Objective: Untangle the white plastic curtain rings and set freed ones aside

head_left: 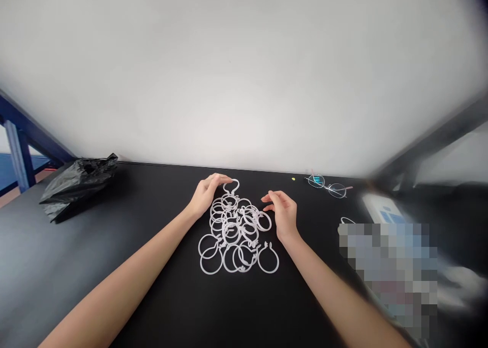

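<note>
A pile of several white plastic rings (pixel 236 231) lies on a black table (pixel 133 266) in front of me. My left hand (pixel 206 193) reaches to the far side of the pile, its fingertips pinching the topmost white ring (pixel 231 186). To the right of the pile is my right hand (pixel 284 213), fingers curled and slightly apart, fingertips close to a ring at the pile's right edge; I see nothing held in it.
A crumpled black plastic bag (pixel 78 183) sits at the table's far left. A pair of glasses (pixel 328 185) lies at the far right near the white wall. A blurred white object (pixel 383 211) and a pixelated area are at the right.
</note>
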Tool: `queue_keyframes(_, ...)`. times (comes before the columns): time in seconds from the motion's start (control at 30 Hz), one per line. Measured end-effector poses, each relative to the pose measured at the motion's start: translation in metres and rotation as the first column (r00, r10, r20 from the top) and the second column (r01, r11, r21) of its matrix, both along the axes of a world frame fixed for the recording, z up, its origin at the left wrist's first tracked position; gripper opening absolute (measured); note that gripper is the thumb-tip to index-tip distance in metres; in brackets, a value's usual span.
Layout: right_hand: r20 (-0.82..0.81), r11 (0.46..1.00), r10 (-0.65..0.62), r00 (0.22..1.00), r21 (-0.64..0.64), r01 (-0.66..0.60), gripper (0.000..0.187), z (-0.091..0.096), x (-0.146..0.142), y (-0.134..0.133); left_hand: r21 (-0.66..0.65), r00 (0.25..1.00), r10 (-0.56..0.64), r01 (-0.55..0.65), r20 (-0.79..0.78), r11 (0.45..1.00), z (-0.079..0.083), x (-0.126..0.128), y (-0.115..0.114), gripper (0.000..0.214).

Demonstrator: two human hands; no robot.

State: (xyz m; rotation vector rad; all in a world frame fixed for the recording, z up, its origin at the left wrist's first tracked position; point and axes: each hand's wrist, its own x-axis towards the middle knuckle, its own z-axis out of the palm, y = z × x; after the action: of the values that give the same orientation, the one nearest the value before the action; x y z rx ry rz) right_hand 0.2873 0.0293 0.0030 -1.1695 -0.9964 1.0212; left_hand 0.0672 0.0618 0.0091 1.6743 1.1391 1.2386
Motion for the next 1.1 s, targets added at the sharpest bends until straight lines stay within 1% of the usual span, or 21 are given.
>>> queue_keyframes(0.07, -0.008, 1.0, -0.005, 1.0, -0.001, 0.005, 0.024, 0.0002, -0.0001, 0.0006, 0.018, 0.999, -0.042, 0.042, -0.004, 0.999, -0.0008, -0.0007, -0.0009, 0.062)
queue_keyframes(0.17, -0.01, 1.0, -0.008, 1.0, 0.003, 0.008, 0.023, 0.0008, -0.0004, 0.0011, 0.026, 0.986, -0.144, 0.147, -0.083, 0.989, -0.0021, 0.0002, -0.0021, 0.055)
queue_keyframes(0.23, -0.011, 1.0, -0.008, 1.0, 0.0, 0.008, 0.023, 0.0011, -0.0007, 0.0011, -0.001, 0.974, -0.2, 0.201, -0.103, 0.98, -0.0023, 0.0013, -0.0026, 0.051)
queue_keyframes(0.3, -0.011, 1.0, -0.01, 1.0, -0.003, 0.01, 0.022, 0.0014, -0.0007, 0.0011, -0.055, 0.972, -0.23, 0.227, -0.053, 0.972, -0.002, 0.0019, -0.0022, 0.053)
queue_keyframes(0.4, -0.01, 1.0, -0.012, 1.0, -0.002, 0.012, 0.022, 0.0017, -0.0003, 0.0011, -0.129, 0.978, -0.189, 0.199, 0.088, 0.972, -0.002, 0.0017, -0.0003, 0.059)
queue_keyframes(0.47, -0.011, 1.0, -0.016, 1.0, 0.001, 0.016, 0.022, 0.0019, 0.0001, 0.0011, -0.156, 0.979, -0.148, 0.169, 0.142, 0.973, -0.0028, 0.0015, 0.0014, 0.062)
queue_keyframes(0.73, -0.009, 1.0, -0.02, 1.0, 0.0, 0.02, 0.023, 0.0019, 0.0006, -0.0002, -0.147, 0.983, -0.095, 0.118, 0.156, 0.982, -0.0046, 0.0043, 0.0043, 0.059)
queue_keyframes(0.93, -0.024, 1.0, -0.023, 0.999, -0.002, 0.023, 0.022, 0.0006, 0.0005, 0.0004, -0.18, 0.979, -0.085, 0.118, 0.184, 0.977, -0.0021, 0.0051, 0.002, 0.061)
queue_keyframes(1.1, -0.027, 1.0, -0.022, 0.999, -0.001, 0.022, 0.02, 0.0006, -0.0002, 0.0007, -0.186, 0.979, -0.072, 0.108, 0.191, 0.976, -0.0043, 0.0055, 0.0043, 0.059)
